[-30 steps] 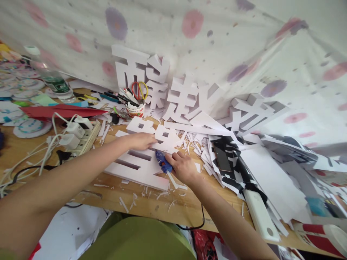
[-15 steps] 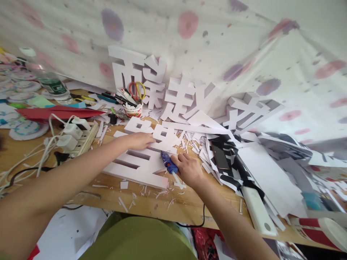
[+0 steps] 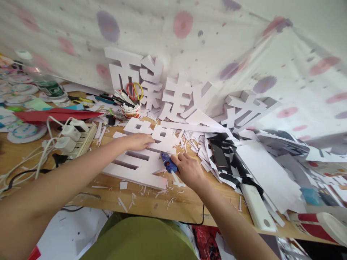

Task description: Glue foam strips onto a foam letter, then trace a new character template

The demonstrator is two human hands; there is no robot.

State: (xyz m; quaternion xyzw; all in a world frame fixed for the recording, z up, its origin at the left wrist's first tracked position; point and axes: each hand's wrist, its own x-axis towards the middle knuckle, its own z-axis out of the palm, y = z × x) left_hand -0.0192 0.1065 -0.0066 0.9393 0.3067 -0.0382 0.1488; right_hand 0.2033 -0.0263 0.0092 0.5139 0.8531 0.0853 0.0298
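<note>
A large white three-dimensional paper character (image 3: pixel 150 178) lies flat on the wooden table in front of me. My left hand (image 3: pixel 139 141) rests on its upper part, fingers together and closed at one of its strokes; the fingertips are partly hidden. In my right hand (image 3: pixel 189 169) is a blue hot glue gun (image 3: pixel 169 163), gripped round its handle, with a white glue stick poking out of its back end. The gun's nozzle points at the character's right side, touching or very near it; I cannot tell which.
More white characters (image 3: pixel 177 97) lean against the flowered curtain. Left are a power strip (image 3: pixel 86 139) with plugs and cables, a cup of scissors and pens (image 3: pixel 131 110), and a bottle (image 3: pixel 51 88). Right are a phone (image 3: pixel 219 153), paper sheets and a paper cup (image 3: pixel 317 225). Scraps litter the table.
The view has shifted slightly, moving the scene a little to the left. Both hands keep their places at the character, and the glue gun stays in my right hand.
</note>
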